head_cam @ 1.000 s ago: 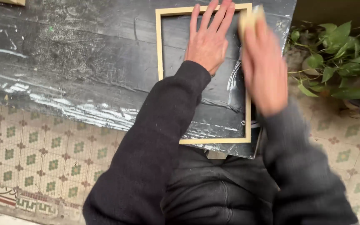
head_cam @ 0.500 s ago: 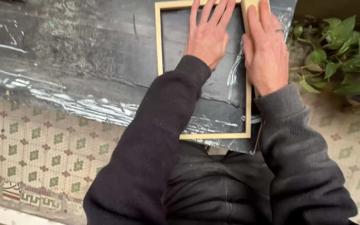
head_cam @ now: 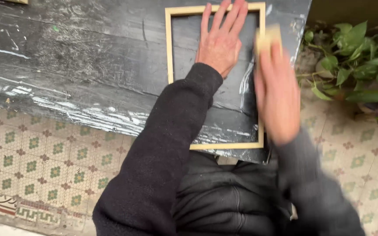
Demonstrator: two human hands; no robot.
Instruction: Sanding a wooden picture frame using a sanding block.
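One head camera looks steeply down, close over the black table (head_cam: 66, 57).

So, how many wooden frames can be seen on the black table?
2. One light wooden frame lies under both hands, near the table's right end. A second wooden piece, probably a frame corner, peeks in at the top left edge; most of it is out of view.

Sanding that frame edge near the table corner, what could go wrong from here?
The wooden frame overhangs the near edge of the black table; only the flat left hand steadies it, so it might shift or tip. The right hand, blurred, rubs a pale block along the thin right rail and could slip off, perhaps toward the plant.
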